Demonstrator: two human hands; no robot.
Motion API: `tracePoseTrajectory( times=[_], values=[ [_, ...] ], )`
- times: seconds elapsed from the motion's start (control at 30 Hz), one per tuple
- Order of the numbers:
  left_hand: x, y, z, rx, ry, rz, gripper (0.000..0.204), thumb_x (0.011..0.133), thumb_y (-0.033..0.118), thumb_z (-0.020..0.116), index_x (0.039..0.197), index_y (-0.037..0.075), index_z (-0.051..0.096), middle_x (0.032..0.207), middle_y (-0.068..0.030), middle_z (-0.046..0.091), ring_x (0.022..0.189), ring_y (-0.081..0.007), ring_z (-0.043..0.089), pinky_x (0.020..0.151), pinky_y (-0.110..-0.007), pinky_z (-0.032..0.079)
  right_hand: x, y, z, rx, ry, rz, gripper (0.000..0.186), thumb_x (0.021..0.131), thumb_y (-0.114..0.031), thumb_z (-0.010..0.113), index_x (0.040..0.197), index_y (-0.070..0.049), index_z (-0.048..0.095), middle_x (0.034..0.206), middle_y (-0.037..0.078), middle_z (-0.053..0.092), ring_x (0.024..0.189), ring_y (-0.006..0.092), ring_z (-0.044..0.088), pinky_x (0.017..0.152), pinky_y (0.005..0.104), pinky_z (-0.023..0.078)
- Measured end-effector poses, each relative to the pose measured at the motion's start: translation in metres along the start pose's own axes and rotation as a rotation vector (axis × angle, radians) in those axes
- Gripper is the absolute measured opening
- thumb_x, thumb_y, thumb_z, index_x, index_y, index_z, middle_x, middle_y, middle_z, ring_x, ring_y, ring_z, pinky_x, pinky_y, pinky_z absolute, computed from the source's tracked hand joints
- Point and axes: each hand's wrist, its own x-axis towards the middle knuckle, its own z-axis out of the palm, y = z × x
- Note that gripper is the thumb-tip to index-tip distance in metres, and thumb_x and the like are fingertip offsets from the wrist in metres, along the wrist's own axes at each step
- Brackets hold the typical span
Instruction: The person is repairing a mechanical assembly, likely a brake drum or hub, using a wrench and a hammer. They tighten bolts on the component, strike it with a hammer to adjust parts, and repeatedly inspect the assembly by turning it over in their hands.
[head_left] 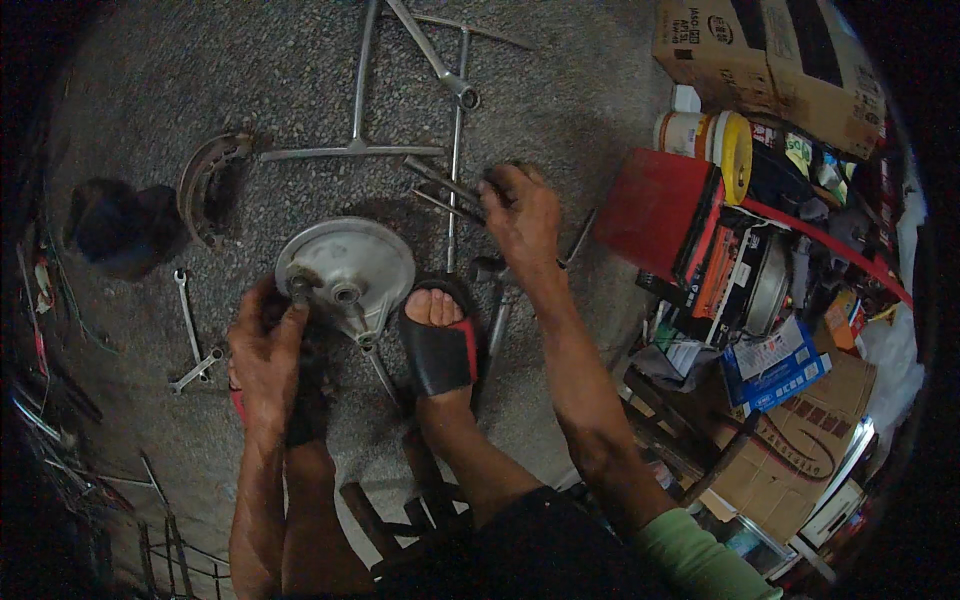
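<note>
My left hand (265, 340) is closed at the left edge of a round silver brake plate (375, 258), its thumb beside a small dark cylindrical part (301, 285) on the plate. The plate has a hole in its middle and lies tilted just ahead of my feet. My right hand (525, 218) is raised to the right of it, fingers curled round a tool with two metal prongs (445, 188) pointing left; whether it is pliers I cannot tell. A curved brake shoe (203, 190) lies on the ground to the far left of the plate.
Long T-handled wrenches (357, 90) lie ahead. Two spanners (188, 315) are at the left, near a dark cloth-like heap (125, 228). A hammer-like tool (490, 270) lies by my right foot (437, 340). At the right are a red box (655, 213) and cardboard boxes (800, 430).
</note>
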Motion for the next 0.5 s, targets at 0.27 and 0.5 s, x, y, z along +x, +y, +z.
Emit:
tracePoseTrajectory(
  times=[0.27, 0.5],
  values=[
    [-0.012, 0.01, 0.012, 0.106, 0.146, 0.12, 0.055, 0.084, 0.004, 0.07, 0.134, -0.002, 0.048, 0.118, -0.0159, 0.058, 0.108, -0.025, 0.058, 0.092, -0.034, 0.049, -0.029, -0.054, -0.003, -0.039, 0.051, -0.203, 0.026, 0.077, -0.012, 0.075, 0.1, -0.003, 0.068, 0.088, 0.015, 0.062, 0.082, 0.0341, 0.062, 0.07, 0.042, 0.05],
    [-0.013, 0.035, 0.012, 0.542, 0.158, 0.583, 0.036, 0.078, -0.004, 0.071, 0.112, 0.005, 0.068, 0.101, -0.0128, 0.061, 0.092, -0.0275, 0.058, 0.08, -0.036, 0.049, -0.036, -0.029, 0.002, -0.157, 0.109, -0.235, 0.028, 0.076, -0.009, 0.072, 0.103, -0.003, 0.065, 0.091, 0.015, 0.061, 0.085, 0.0361, 0.058, 0.075, 0.045, 0.048]
  ],
)
